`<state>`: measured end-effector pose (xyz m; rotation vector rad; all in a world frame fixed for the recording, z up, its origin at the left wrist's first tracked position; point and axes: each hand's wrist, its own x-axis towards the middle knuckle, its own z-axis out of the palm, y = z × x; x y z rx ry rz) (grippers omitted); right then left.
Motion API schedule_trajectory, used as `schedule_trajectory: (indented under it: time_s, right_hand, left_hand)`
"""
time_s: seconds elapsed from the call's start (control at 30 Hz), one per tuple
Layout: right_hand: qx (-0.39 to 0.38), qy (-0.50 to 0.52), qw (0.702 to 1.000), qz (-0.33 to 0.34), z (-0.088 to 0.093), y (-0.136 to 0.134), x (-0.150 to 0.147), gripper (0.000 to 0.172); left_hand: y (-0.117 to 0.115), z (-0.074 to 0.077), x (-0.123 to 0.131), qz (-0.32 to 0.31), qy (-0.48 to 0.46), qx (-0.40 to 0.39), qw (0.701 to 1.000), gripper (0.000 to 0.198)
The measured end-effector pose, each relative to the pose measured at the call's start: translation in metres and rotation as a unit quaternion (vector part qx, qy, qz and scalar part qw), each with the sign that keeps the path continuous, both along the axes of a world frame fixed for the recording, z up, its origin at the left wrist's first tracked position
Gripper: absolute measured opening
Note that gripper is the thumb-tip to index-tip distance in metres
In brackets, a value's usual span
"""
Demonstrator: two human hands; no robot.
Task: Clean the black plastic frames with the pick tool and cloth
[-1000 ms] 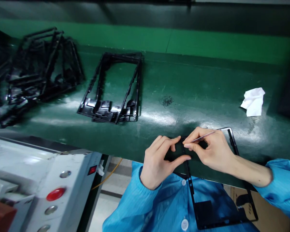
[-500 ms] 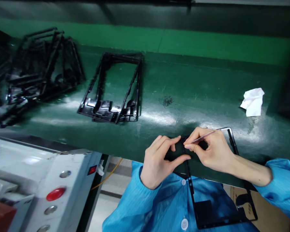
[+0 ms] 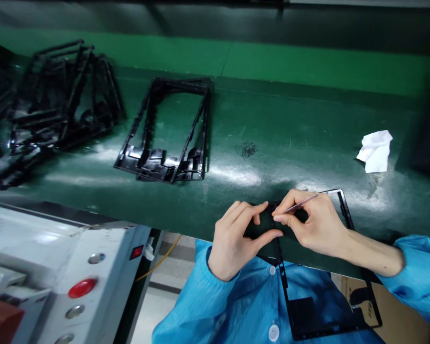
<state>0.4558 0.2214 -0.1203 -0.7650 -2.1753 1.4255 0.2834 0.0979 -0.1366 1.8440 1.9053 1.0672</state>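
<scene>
A black plastic frame (image 3: pixel 344 210) leans from my lap onto the near edge of the green bench. My left hand (image 3: pixel 236 241) pinches its top left corner between thumb and fingers. Close beside it, my right hand (image 3: pixel 313 224) grips a thin metal pick (image 3: pixel 303 202) with the tip held against that same corner. The corner itself is mostly hidden by my fingers.
Two stacked black frames (image 3: pixel 168 131) lie mid-bench and a pile of several more (image 3: pixel 46 105) sits far left. A small tuft of black shavings (image 3: pixel 248 149) and a crumpled white cloth (image 3: pixel 376 150) lie on the green bench (image 3: pixel 294 124). A white machine with a red button (image 3: pixel 81 288) stands at the lower left.
</scene>
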Motion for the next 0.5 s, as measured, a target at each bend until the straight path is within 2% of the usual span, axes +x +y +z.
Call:
schedule_trajectory:
  time_s: [0.5]
  right_hand:
    - [0.005,0.004,1.000,-0.003,-0.0010,-0.0003,-0.0007,0.014]
  left_hand:
    - [0.0006,0.0003,0.0001,0.003,0.001,-0.004,1.000,0.050]
